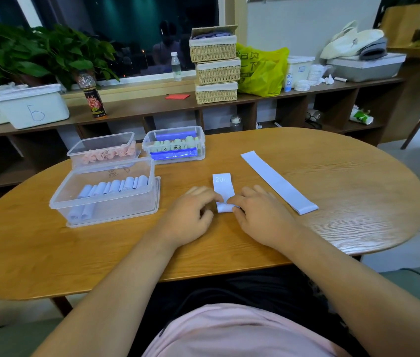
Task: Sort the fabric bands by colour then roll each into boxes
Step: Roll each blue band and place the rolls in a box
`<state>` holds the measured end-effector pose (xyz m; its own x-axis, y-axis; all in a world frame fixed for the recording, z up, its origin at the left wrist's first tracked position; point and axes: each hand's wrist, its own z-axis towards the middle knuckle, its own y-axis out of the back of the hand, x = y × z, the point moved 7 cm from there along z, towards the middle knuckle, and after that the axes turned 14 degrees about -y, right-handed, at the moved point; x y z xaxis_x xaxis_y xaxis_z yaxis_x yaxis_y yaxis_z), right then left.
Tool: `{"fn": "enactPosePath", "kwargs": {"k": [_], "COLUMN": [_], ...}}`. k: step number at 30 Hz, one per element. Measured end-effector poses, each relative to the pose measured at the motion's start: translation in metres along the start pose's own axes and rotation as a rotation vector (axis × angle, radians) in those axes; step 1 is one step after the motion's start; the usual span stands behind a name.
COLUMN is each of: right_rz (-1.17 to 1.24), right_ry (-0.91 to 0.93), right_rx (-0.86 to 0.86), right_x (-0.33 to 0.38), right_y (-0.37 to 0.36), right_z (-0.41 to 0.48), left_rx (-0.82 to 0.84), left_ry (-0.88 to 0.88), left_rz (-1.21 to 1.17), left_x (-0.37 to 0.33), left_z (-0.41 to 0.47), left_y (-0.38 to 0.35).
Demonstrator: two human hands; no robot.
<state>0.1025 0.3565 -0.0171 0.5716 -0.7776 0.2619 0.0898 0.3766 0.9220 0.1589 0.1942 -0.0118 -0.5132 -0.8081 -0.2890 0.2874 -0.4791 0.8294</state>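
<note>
Hands (190,215) (261,217) pinch band (223,186) — well inside table (345,181).

The dark window (126,27) is reflecting the lit room — beneath it a long wooden shelf (268,95) is running, plants (36,55) are spreading at its left, a pale wall (306,29) is rising at its right.

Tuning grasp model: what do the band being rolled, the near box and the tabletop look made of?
Band: likely stretch fabric, matte pale blue; it curls limply. Near box: clear hard plastic, glossy; rolls show through. Tabletop: wood or veneer, grain visible, slight sheen.
</note>
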Motion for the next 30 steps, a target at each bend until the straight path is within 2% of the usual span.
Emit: {"fn": "enactPosePath", "kwargs": {"k": [8,15,20,23,25,30], "right_rz": [0.083,0.078,0.055,0.187,0.261,0.120], "right_ry": [0.039,0.030,0.005,-0.041,-0.010,0.081], "right_rx": [0.076,0.067,0.123,0.032,-0.045,0.003], "right_x": [-0.002,-0.006,-0.008,-0.013,-0.014,-0.006], "right_y": [0.001,0.001,-0.005,0.003,0.011,0.006], "right_z": [0.010,0.005,0.016,0.015,0.010,0.008], "left_rx": [-0.014,0.020,0.042,0.030,0.039,0.071], "left_ry": [0.087,0.071,0.043,0.052,0.060,0.100], "left_rz": [-0.119,-0.057,-0.012,0.027,0.060,0.107], "left_x": [0.004,0.003,0.001,0.003,0.004,0.008], "left_z": [-0.002,0.001,0.002,0.002,0.003,0.003], "left_y": [-0.002,-0.004,-0.007,-0.007,-0.007,-0.008]}}
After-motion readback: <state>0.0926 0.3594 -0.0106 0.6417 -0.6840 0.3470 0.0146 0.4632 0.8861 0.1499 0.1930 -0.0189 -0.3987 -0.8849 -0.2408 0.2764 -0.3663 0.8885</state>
